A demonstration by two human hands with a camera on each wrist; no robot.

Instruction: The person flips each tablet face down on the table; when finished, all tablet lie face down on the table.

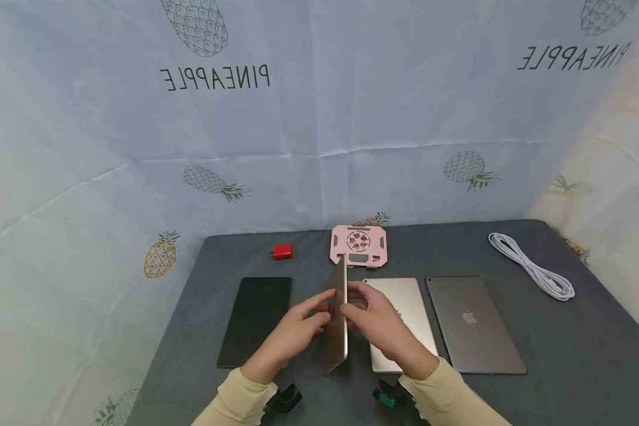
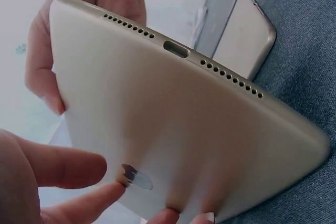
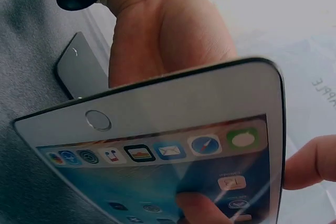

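Observation:
A gold-backed tablet (image 1: 336, 346) stands on its long edge at the middle of the table, back to the left, lit screen (image 3: 131, 174) to the right. My right hand (image 1: 378, 316) grips it by the upper edge, a fingertip (image 2: 55, 100) curled over onto the back. On the screen side another right finger (image 3: 202, 208) overlaps the app icons. From the left, my left hand (image 1: 295, 331) reaches to the tablet's back with spread, fairly straight fingers, the fingertips at the apple logo (image 2: 136, 177). The charging port (image 2: 176, 49) and speaker holes face the left wrist camera.
A black tablet (image 1: 255, 322) lies left; another gold tablet (image 1: 404, 313) and a grey tablet (image 1: 479, 331) lie face down right. Farther back are a red charger plug (image 1: 283, 252), a pink fan-like device (image 1: 340, 242) and a coiled white cable (image 1: 532, 269). A pineapple-print cloth hangs behind.

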